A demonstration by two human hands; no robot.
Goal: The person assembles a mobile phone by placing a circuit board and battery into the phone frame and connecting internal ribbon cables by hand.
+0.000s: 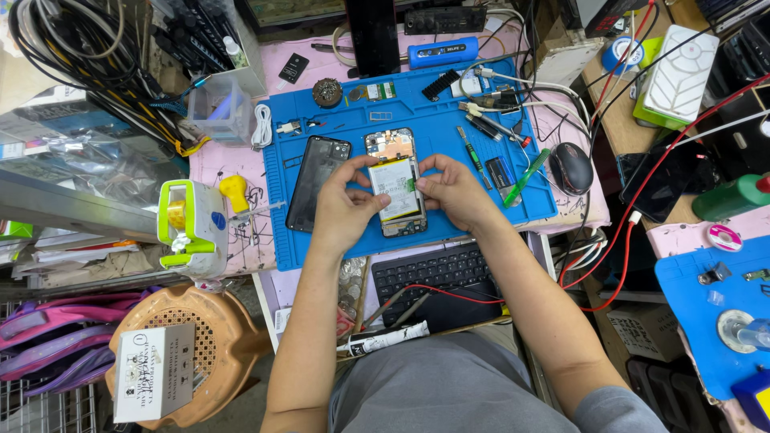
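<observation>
Both hands, left hand [343, 210] and right hand [454, 192], grasp the opened phone [395, 183] on a cluttered blue mat [433, 112].

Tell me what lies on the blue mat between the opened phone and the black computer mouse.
In the head view, between the opened phone and the mouse lie the right hand, a small dark rectangular part and a green tool.
</observation>
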